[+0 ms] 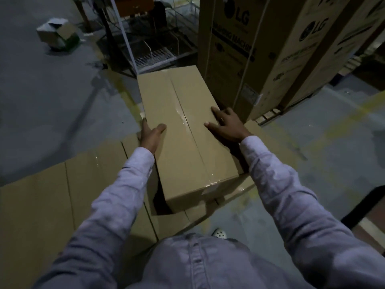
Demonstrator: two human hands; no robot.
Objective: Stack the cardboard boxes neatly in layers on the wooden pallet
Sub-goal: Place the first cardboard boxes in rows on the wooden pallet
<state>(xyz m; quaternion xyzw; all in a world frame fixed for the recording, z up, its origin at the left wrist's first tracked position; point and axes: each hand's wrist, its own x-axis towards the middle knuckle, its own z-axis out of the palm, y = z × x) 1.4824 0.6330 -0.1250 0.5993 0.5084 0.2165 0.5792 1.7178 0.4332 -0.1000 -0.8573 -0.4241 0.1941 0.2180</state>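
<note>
A long taped cardboard box (183, 130) lies on top of a lower layer of cardboard boxes (87, 184) in the middle of the view. My left hand (150, 134) is at its left edge, thumb on the top face and fingers down the side. My right hand (226, 125) lies flat on the top near the right edge, fingers spread. A dark gap (161, 202) shows between the top box and the boxes below at its near left corner. The wooden pallet is hidden under the boxes.
Tall LG washing machine cartons (260, 55) stand close at the right on a pallet (268, 117). A metal wire rack (154, 53) is behind the box. A small open carton (58, 35) lies on the grey floor far left. My white shoe (219, 233) shows below.
</note>
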